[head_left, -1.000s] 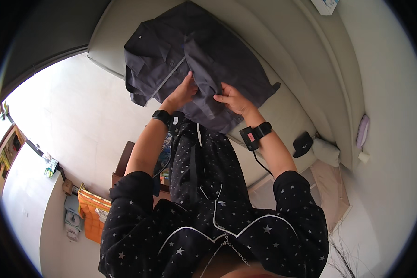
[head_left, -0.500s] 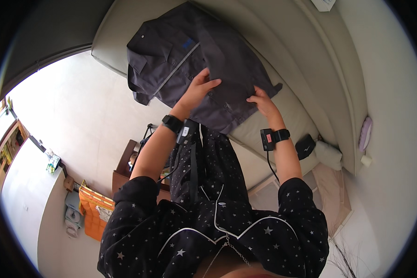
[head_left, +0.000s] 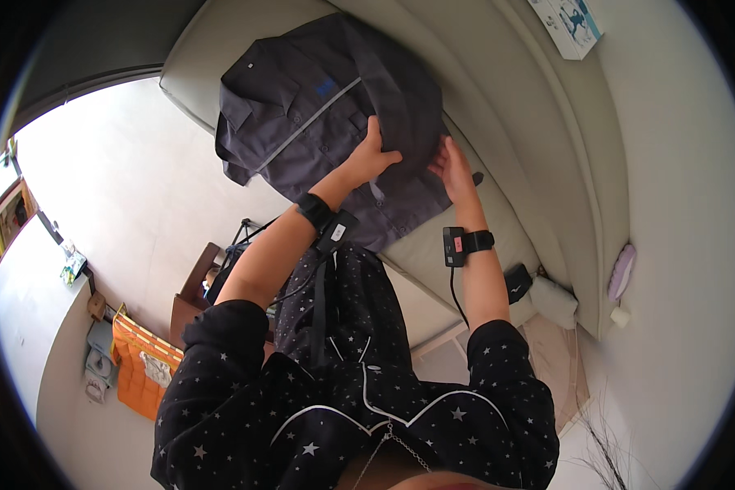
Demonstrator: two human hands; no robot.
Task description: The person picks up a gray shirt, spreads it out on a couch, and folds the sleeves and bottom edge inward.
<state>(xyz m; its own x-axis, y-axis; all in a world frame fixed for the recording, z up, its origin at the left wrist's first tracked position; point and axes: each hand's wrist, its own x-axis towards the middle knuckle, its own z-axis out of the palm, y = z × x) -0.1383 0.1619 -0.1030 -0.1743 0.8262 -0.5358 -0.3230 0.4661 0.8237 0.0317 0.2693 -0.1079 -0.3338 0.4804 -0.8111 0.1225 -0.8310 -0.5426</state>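
A dark grey button-front work jacket (head_left: 306, 135), with a collar, a pale stripe across the chest and a blue mark, lies spread face up on the beige sofa. One sleeve (head_left: 404, 94) lies folded along its right side. On the jacket front, against that sleeve's inner edge, is my left hand (head_left: 369, 159), thumb and forefinger spread apart; its other fingers are partly hidden. My right hand (head_left: 456, 171) is at the sleeve's outer edge, fingers extended and slightly apart, touching or very near the cloth. Each wrist wears a black strap with a small box.
The sofa's backrest (head_left: 539, 155) curves behind the jacket. A white printed box (head_left: 570, 28) stands at the upper right. A black pouch (head_left: 517, 282) and grey cushion (head_left: 554, 300) sit right of my forearm. Brown furniture (head_left: 192, 302) and an orange padded item (head_left: 143, 367) are at the left.
My right hand has moved away from me along the sleeve and its pinch has loosened. The sleeve's lower part has drawn up, showing more jacket hem. The view has shifted slightly.
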